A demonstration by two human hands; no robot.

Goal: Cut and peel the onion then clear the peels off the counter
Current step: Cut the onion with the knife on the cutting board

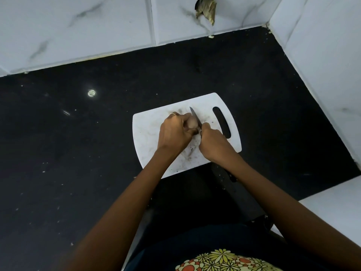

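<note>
Pinning onion mid cutting board, left hand grip curled round it; right hand grip closed on knife. Risk: blade slips off round skin into left fingertips.

— How do your arms lie?

— Both your forearms reach forward from the near edge of the counter and draw together over the middle of the cutting board. Your sleeves do not show; the arms are bare.

— And your left hand?

— It lies knuckles up, fingers curled forward and down round the onion, a ring on one finger.

— Your right hand?

— It sits just beside the left, nearly touching, fist closed on the knife, whose blade points away from you past the fingers.
</note>
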